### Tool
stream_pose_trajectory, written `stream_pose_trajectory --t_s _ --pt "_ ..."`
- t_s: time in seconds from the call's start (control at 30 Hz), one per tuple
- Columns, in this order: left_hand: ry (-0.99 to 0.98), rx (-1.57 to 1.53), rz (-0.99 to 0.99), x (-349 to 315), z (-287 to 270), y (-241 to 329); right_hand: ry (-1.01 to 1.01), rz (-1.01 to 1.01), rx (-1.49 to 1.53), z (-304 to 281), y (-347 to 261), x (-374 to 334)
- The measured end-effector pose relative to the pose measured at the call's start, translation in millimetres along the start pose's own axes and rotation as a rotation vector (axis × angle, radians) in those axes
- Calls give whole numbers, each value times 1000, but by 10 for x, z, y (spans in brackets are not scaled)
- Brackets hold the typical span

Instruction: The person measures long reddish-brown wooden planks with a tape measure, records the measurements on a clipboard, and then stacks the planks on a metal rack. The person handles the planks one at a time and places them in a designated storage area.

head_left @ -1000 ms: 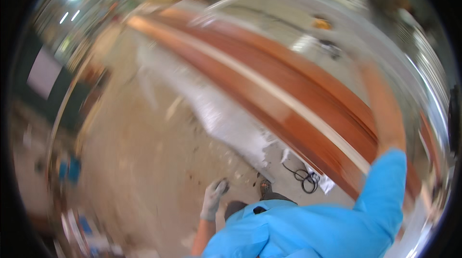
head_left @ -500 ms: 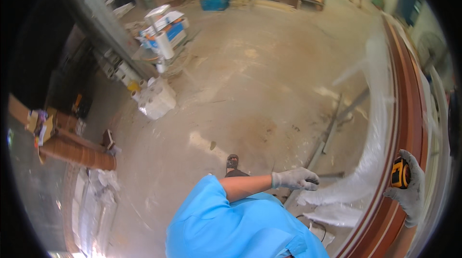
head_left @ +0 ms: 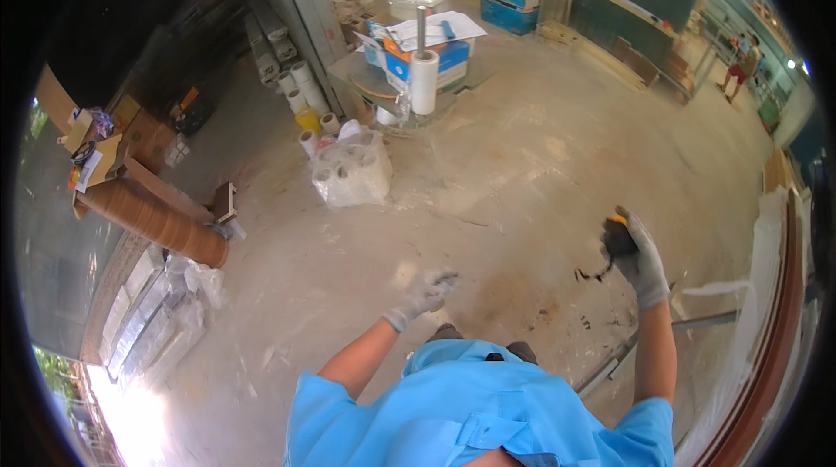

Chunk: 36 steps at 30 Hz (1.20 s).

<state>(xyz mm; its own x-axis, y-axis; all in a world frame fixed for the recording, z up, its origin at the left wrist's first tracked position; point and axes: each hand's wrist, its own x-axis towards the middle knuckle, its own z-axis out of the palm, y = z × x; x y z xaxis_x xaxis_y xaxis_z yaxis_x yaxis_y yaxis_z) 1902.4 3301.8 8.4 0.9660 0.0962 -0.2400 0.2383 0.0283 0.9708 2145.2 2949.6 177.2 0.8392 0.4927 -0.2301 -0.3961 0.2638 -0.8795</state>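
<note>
My right hand [head_left: 646,268], in a grey work glove, is closed round a black and yellow tape measure [head_left: 619,239], with a dark strap hanging from it. It is held out over the floor, apart from the reddish-brown boards [head_left: 778,328] at the right. My left hand [head_left: 424,295], gloved too, is low in front of my body above the floor. Its fingertips look dark and are smeared by motion, so I cannot tell whether anything is in them.
A plastic-wrapped pack of rolls [head_left: 355,173] sits ahead on the floor. Behind it, a white film roll [head_left: 424,84] stands by a blue box [head_left: 453,56]. A brown curved panel [head_left: 157,215] lies at the left. Far right, a person [head_left: 742,67] stands.
My view has turned left, away from the boards. My right hand has come off them with the tape measure, and my left hand has swung back to the left.
</note>
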Motion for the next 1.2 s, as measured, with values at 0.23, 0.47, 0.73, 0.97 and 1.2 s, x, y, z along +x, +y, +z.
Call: stream_pose_trajectory --t_s 0.23,0.47,0.73,0.97,1.2 --pt "526 -41 82 24 -725 -172 -238 -80 -171 1027 -32 2954" --pt "999 -75 -78 612 -725 -294 -320 -423 -630 2551 -362 5904" --pt "1082 -149 -374 1384 -646 373 -497 -640 -1356 3905 111 7750" --pt "1126 -146 -421 1590 -859 570 -495 -635 -1515 4116 564 8031" --pt "900 -11 -320 1526 -1290 433 -202 -1073 -1111 2918 323 6964"
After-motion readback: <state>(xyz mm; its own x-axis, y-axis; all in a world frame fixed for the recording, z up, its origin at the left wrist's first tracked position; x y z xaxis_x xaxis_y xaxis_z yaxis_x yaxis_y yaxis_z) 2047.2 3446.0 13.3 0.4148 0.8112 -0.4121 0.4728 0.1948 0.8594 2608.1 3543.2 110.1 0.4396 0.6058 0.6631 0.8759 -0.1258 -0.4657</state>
